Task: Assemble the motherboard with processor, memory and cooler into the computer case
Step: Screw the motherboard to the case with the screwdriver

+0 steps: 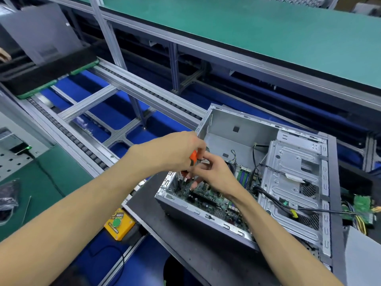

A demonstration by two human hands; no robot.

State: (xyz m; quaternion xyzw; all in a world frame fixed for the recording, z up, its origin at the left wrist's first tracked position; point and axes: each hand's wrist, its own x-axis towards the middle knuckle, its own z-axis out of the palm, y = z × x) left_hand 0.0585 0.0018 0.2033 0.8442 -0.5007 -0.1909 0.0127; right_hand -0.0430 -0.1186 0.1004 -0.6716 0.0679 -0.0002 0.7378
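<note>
The motherboard [208, 195] lies flat in the floor of the open computer case [243, 182], which rests on its side on a dark pallet [185, 234] at about four o'clock in the view. Over the board's ten o'clock corner the left hand [177, 149] has its fingers curled round the orange handle of a screwdriver [193, 157], whose shaft points almost straight down, its long axis near upright. The right hand [214, 174], just beside it at four o'clock, pinches something small near the shaft; what it is I cannot tell. The coming drive probably turns on keeping the tip square above the board. A yellow button box [119, 223] sits at seven o'clock, and the green tabletop [51, 178] lies at nine.
</note>
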